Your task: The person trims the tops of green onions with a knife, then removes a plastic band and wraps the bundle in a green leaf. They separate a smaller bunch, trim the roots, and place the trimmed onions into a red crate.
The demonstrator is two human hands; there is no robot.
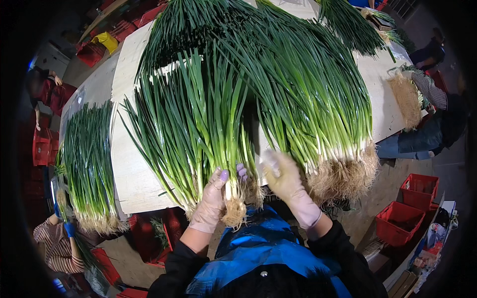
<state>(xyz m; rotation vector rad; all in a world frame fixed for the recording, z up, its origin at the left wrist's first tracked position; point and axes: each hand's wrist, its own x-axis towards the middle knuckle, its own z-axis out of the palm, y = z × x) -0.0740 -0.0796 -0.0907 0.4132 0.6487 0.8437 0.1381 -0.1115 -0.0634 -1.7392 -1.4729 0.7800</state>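
Observation:
My left hand, in a pale glove, is closed around the white stems of a bunch of long green onions; its fingertips show on both sides and the matted roots hang below. To the right, my right hand, gloved too and blurred, is raised with fingers apart beside the big heap of green onions, whose brown roots lie towards me. More green onions lie left of the held bunch, and another pile lies at the far right.
A pale wooden tabletop bears the heaps. On its left lies a separate row of green onions. Co-workers stand left, lower left and right, one with blue gloves. Red crates stand lower right; others stand left and below.

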